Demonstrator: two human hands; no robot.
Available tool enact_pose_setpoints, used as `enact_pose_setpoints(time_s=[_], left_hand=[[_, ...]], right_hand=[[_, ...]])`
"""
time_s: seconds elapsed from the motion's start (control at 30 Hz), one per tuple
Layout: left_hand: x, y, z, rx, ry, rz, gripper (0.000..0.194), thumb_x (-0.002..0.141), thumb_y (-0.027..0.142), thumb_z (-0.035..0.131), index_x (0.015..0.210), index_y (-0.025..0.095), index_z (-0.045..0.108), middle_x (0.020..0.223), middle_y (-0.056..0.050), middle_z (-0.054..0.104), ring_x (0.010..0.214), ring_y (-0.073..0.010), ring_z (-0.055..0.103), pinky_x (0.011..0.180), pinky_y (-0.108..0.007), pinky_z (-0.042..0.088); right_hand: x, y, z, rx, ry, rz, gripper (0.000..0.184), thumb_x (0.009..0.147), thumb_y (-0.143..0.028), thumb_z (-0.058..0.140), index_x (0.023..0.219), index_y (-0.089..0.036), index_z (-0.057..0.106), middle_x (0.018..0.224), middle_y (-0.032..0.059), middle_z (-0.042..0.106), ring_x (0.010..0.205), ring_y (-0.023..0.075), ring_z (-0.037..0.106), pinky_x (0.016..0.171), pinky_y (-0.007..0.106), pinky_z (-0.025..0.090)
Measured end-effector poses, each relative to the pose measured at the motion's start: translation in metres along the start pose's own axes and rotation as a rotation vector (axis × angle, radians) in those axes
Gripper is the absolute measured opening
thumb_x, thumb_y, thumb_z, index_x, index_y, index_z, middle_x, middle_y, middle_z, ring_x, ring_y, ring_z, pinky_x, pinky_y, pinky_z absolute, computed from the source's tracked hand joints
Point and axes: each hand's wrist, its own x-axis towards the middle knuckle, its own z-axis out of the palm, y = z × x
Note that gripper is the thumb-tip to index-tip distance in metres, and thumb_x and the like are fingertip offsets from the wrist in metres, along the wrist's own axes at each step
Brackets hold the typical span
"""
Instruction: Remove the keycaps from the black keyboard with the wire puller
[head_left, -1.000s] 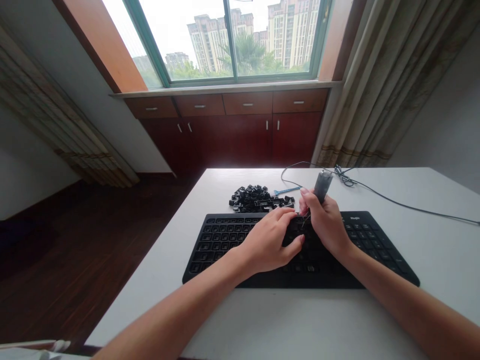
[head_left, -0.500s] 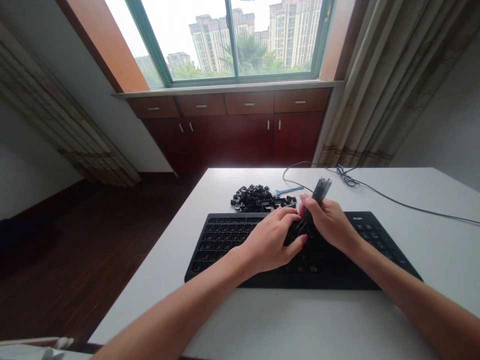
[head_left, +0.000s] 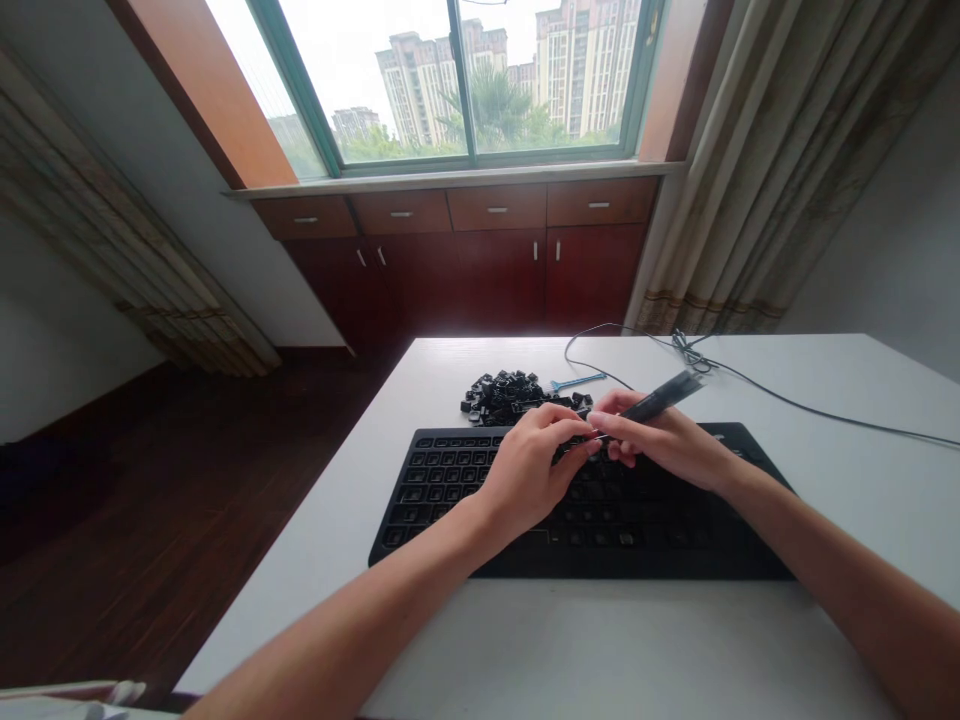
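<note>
A black keycap puller with a bristle brush end is held in my right hand, the bristles pointing up and to the right. Its thin wire end reaches toward my left fingertips. The thumb and fingers of my left hand are pinched together at those wires; anything small between them is hidden. Both hands are above a black keyboard lying flat on the table. On its left side the key sockets show without caps. My hands and forearms cover part of its middle and right side.
Behind the keyboard lies a heap of loose black keycaps, with a blue tool beside it. A dark cable with a tied bundle runs across the white table. Cabinets stand under the window beyond.
The puller has tipped from nearly upright to slanting right. My right hand has turned with it, and my left fingers have closed from apart to a pinch at its wire end.
</note>
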Motion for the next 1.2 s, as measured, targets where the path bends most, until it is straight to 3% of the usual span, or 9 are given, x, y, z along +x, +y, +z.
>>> enact_pose_setpoints(time_s=[0.17, 0.33, 0.43, 0.53, 0.67, 0.8, 0.97, 1.2], left_hand=[[-0.001, -0.001, 0.000, 0.086, -0.002, -0.033, 0.021, 0.099, 0.038, 0.063, 0.112, 0.024, 0.074, 0.105, -0.006, 0.067, 0.098, -0.0220, 0.063, 0.090, -0.038, 0.054], [0.001, 0.002, 0.000, 0.113, -0.041, -0.055, 0.028, 0.100, 0.041, 0.062, 0.121, 0.024, 0.072, 0.104, -0.006, 0.067, 0.099, -0.0230, 0.061, 0.093, -0.040, 0.052], [0.001, 0.003, 0.000, 0.133, -0.066, -0.075, 0.032, 0.097, 0.042, 0.065, 0.122, 0.022, 0.070, 0.109, -0.008, 0.066, 0.102, -0.0248, 0.061, 0.096, -0.043, 0.051], [0.001, 0.003, 0.000, 0.162, -0.084, -0.081, 0.030, 0.094, 0.040, 0.069, 0.118, 0.022, 0.070, 0.109, -0.008, 0.066, 0.103, -0.0266, 0.061, 0.095, -0.045, 0.052], [0.001, 0.003, 0.001, 0.154, -0.101, -0.079, 0.016, 0.092, 0.033, 0.069, 0.104, 0.023, 0.074, 0.103, -0.006, 0.067, 0.099, -0.0257, 0.062, 0.093, -0.045, 0.052], [0.001, 0.007, 0.000, 0.133, -0.091, -0.090, 0.014, 0.089, 0.031, 0.069, 0.100, 0.023, 0.074, 0.101, -0.006, 0.066, 0.097, -0.0253, 0.062, 0.094, -0.046, 0.053], [0.001, 0.013, -0.003, 0.116, -0.085, -0.119, 0.021, 0.085, 0.025, 0.064, 0.105, 0.022, 0.072, 0.104, -0.007, 0.064, 0.101, -0.0253, 0.062, 0.097, -0.046, 0.052], [0.000, 0.012, -0.001, 0.182, -0.104, -0.096, 0.038, 0.083, 0.037, 0.070, 0.117, 0.020, 0.067, 0.111, -0.009, 0.064, 0.106, -0.0297, 0.059, 0.100, -0.051, 0.049]], right_hand=[[0.001, 0.001, -0.001, -0.096, -0.005, -0.008, 0.035, 0.093, -0.051, 0.064, 0.090, -0.016, 0.070, 0.063, 0.0014, 0.065, 0.054, 0.0130, 0.059, 0.046, 0.021, 0.045], [0.004, 0.000, 0.006, -0.041, 0.135, -0.032, 0.038, 0.094, -0.051, 0.061, 0.078, -0.017, 0.069, 0.058, -0.0025, 0.054, 0.053, 0.0114, 0.049, 0.048, 0.022, 0.038], [0.004, 0.000, 0.007, -0.229, 0.289, -0.140, 0.040, 0.096, -0.049, 0.056, 0.071, -0.019, 0.065, 0.054, -0.0037, 0.048, 0.052, 0.0127, 0.045, 0.052, 0.026, 0.037], [0.003, 0.003, 0.006, -0.436, 0.418, -0.242, 0.042, 0.098, -0.046, 0.054, 0.065, -0.021, 0.060, 0.056, -0.0022, 0.053, 0.056, 0.0149, 0.049, 0.060, 0.029, 0.039], [0.002, 0.007, 0.003, -0.514, 0.395, -0.217, 0.044, 0.098, -0.045, 0.052, 0.063, -0.021, 0.060, 0.058, -0.0011, 0.060, 0.057, 0.0165, 0.055, 0.062, 0.029, 0.041], [0.001, 0.006, 0.006, -0.541, 0.381, -0.217, 0.044, 0.098, -0.046, 0.053, 0.063, -0.021, 0.061, 0.059, -0.0001, 0.062, 0.057, 0.0173, 0.057, 0.062, 0.030, 0.042], [-0.001, 0.003, 0.014, -0.471, 0.366, -0.122, 0.041, 0.097, -0.048, 0.054, 0.065, -0.022, 0.062, 0.050, -0.0015, 0.058, 0.047, 0.0165, 0.056, 0.055, 0.029, 0.043], [-0.004, 0.008, 0.022, -0.321, 0.332, -0.124, 0.045, 0.098, -0.051, 0.054, 0.064, -0.022, 0.060, 0.046, -0.0022, 0.054, 0.042, 0.0145, 0.053, 0.047, 0.026, 0.042]])
